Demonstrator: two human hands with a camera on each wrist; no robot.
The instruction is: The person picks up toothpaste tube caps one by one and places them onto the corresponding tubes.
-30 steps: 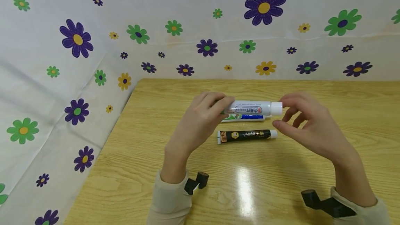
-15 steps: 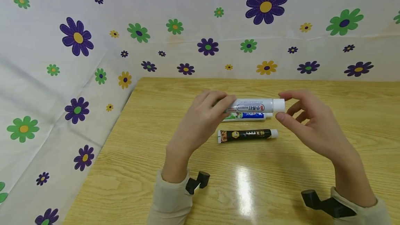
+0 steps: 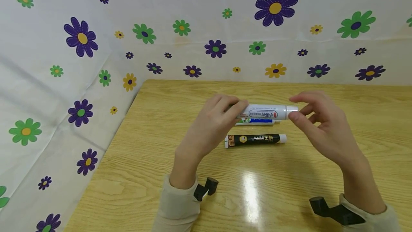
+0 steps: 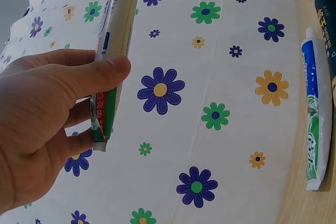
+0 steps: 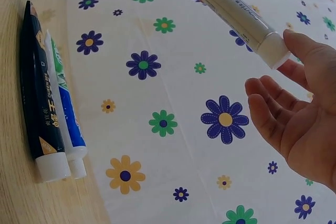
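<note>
My left hand (image 3: 210, 126) grips a white toothpaste tube (image 3: 264, 111) by its crimped end, holding it level above the table. In the left wrist view the tube's red and green tail (image 4: 105, 111) shows below the thumb. My right hand (image 3: 325, 124) is at the tube's white cap (image 5: 274, 51), its thumb touching the cap and its index finger on the far side, seemingly a little apart from it. Below the held tube, a blue, green and white toothpaste tube (image 3: 257, 121) lies partly hidden. Nearer me lies a black toothpaste tube (image 3: 255, 140) with a white cap.
The wooden table (image 3: 145, 146) runs up to a white cloth (image 3: 193, 6) printed with flowers at the back and left. Black camera mounts (image 3: 206, 189) sit on both sleeves.
My left hand has carried the white toothpaste tube slightly right, so its cap now overlaps my right thumb. The right hand has shifted only a little; the two tubes on the table stay put.
</note>
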